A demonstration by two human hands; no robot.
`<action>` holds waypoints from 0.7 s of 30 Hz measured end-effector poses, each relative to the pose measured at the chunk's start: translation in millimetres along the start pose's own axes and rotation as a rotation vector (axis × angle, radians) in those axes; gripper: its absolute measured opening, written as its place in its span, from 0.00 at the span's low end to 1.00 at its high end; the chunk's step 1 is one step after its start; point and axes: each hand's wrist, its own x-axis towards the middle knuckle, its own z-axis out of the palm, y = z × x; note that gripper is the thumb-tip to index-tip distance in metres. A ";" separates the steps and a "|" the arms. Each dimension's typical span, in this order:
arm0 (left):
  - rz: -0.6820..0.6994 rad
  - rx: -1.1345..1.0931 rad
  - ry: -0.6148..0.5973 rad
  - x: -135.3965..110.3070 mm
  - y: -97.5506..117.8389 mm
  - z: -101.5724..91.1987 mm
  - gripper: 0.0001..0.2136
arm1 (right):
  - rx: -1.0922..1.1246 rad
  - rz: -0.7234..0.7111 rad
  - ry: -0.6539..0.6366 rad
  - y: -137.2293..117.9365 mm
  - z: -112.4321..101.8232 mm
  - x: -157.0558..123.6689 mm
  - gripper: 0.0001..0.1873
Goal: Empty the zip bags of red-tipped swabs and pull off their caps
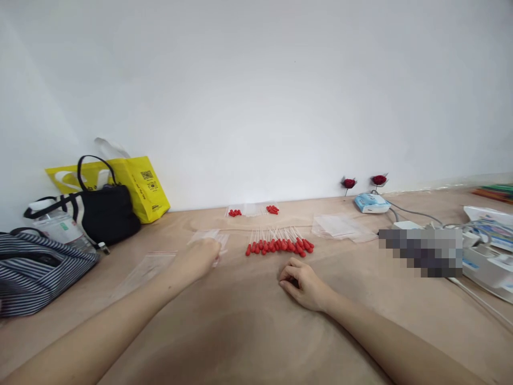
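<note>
A row of red-tipped sticks (280,246) is laid on the brown tabletop (240,326), its red ends pointed toward the near side and its pale stems toward the wall (256,96).

Just left of the row, the left hand (205,252) is rested over clear plastic bags (223,239); its fingers are bent downward and their tips are hidden, so whether the plastic is pinched cannot be told. Just on the near side of the row, toward its right end, the right hand (302,283) is held loosely curled, a hollow left between thumb and fingers.

Beyond the row, more red-tipped sticks are seen in clear plastic sleeves (250,209), their red ends turned outward to both sides. Right of the row, thin clear bags (340,226) are heaped flat. Farther left of the row, past another flat clear bag (146,269), a striped bag (48,275), a black handbag (110,216) and a yellow shopping bag (142,184) are grouped. Well right of the row, a blue-and-white packet (371,202) is placed near two dark red roses (379,179), and a patch beside the cables (419,214) is blurred.
</note>
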 end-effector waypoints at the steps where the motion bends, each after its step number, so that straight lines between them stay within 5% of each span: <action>1: -0.006 -0.023 -0.057 -3.1 11.1 1.1 0.07 | -0.003 -0.002 0.004 0.2 0.3 -0.1 0.04; 4: 0.038 -0.182 -0.206 -7.7 39.7 10.0 0.11 | -0.024 0.006 0.021 1.3 1.3 -0.2 0.04; 8: 0.133 -0.340 -0.157 -5.1 62.1 28.2 0.12 | -0.087 0.036 0.044 3.1 1.0 0.1 0.03; 13: 0.171 -0.568 -0.248 -2.1 67.4 44.1 0.14 | -0.099 0.101 0.034 1.3 0.7 -0.3 0.02; 21: 0.158 -0.595 -0.151 0.1 64.0 61.1 0.11 | -0.030 0.328 0.038 -16.4 8.6 2.5 0.13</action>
